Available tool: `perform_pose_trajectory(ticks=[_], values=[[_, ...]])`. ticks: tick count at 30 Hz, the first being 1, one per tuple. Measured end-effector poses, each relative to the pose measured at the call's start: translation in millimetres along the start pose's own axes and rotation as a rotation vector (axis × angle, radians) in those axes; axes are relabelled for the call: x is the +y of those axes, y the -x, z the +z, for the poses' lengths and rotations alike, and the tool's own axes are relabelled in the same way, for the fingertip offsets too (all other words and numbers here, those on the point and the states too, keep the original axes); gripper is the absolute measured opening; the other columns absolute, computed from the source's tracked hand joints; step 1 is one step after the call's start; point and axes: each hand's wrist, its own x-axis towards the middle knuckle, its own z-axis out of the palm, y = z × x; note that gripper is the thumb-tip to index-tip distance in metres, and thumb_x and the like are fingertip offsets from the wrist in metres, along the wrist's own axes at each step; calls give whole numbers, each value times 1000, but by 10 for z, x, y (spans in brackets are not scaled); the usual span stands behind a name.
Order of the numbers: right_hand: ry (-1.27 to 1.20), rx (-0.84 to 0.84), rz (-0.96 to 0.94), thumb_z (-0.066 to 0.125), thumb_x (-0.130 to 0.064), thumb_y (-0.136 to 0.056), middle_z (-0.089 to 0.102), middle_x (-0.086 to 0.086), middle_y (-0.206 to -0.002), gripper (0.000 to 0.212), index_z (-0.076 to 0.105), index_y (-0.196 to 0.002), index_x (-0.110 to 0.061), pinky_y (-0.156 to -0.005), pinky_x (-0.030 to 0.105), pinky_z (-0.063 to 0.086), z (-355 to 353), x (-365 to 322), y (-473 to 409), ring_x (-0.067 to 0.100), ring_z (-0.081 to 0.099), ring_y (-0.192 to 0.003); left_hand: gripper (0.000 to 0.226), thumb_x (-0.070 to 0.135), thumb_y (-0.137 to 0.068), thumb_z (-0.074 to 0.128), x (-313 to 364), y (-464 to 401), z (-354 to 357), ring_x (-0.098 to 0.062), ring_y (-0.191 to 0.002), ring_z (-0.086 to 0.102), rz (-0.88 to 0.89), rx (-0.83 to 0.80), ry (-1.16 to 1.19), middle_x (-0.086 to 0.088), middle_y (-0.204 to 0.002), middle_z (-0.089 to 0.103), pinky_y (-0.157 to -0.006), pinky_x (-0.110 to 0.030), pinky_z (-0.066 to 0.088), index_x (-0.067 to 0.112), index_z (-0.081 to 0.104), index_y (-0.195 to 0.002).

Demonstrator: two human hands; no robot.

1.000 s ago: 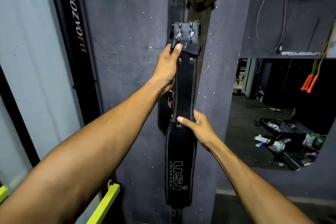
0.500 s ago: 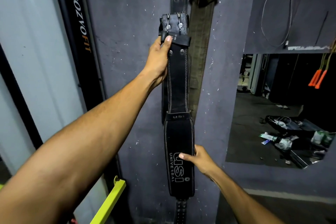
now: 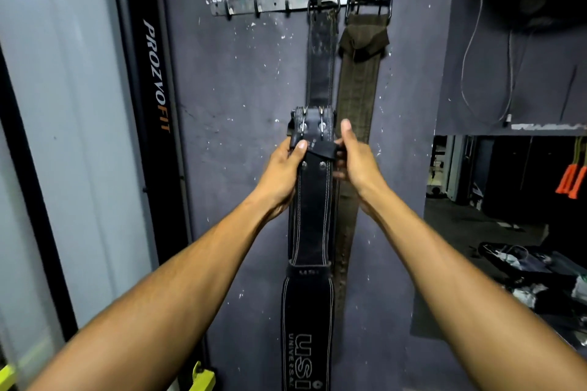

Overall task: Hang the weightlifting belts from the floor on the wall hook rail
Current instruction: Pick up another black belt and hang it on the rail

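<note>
I hold a black leather USI belt [image 3: 311,225] upright against the purple wall, buckle end up. My left hand [image 3: 284,173] grips its left edge just below the buckle, thumb on the front. My right hand [image 3: 354,160] grips the right edge at the same height, thumb raised. The buckle [image 3: 313,124] sits well below the metal hook rail [image 3: 270,5]. Two belts hang from the rail's right end: a black leather belt [image 3: 320,57] and an olive fabric belt [image 3: 360,79]. Several hooks on the rail's left part are bare.
A black PROZVOFIT post [image 3: 155,79] stands left of the wall panel. Yellow bars [image 3: 203,378] show at the bottom left. At the right, a dark room holds floor clutter [image 3: 524,267] and orange handles [image 3: 571,179]. Cables [image 3: 476,51] hang at the upper right.
My right hand has let go of the belt's lower part and moved up to grip it beside the buckle. The view tilted up, so the hook rail shows lower in the frame.
</note>
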Motion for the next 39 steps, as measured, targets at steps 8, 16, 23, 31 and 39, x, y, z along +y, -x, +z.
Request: perform_pose_trajectory(ticks=[8,16,23,31,39], values=[[209,141,-68,62,-51,-97,69,26,-84,53,70,-88,1,-86,51,56,320,-305,-810,29,55,-73,34,23,-109,46,-134,-465,-349,-35,-130,61,34,-35,-7,-17,-135,68,-116,-56,42,11,55,-139],[435,277,-134,64,-64,-88,66,4,-59,57,62,-63,-12,-61,32,41,602,-174,-1432,21,63,-64,33,19,-109,46,-218,-1072,-751,-31,-131,61,113,-31,-56,-13,-135,69,-117,-54,42,10,56,-140],[185,-26,-173,62,-35,-100,63,-1,-60,38,67,-66,-18,-52,22,40,877,-278,-1926,10,54,-51,35,18,-109,45,-185,-1567,-1085,-31,-131,61,134,-150,-73,-13,-136,68,-116,-55,42,13,54,-143],[254,-372,193,61,-75,-83,65,11,-122,65,71,-120,-22,-99,39,40,967,-409,-2310,26,53,-107,36,14,-109,43,-82,-1892,-1337,-36,-131,61,187,-158,-78,-19,-137,66,-115,-56,43,8,52,-144],[92,-151,-43,75,-13,-91,75,0,-73,8,71,-85,-14,-59,19,53,1108,-657,-2631,17,65,-70,33,15,-109,45,24,-2082,-1484,-31,-119,66,197,-225,-98,-23,-132,68,-110,-51,49,4,56,-138]])
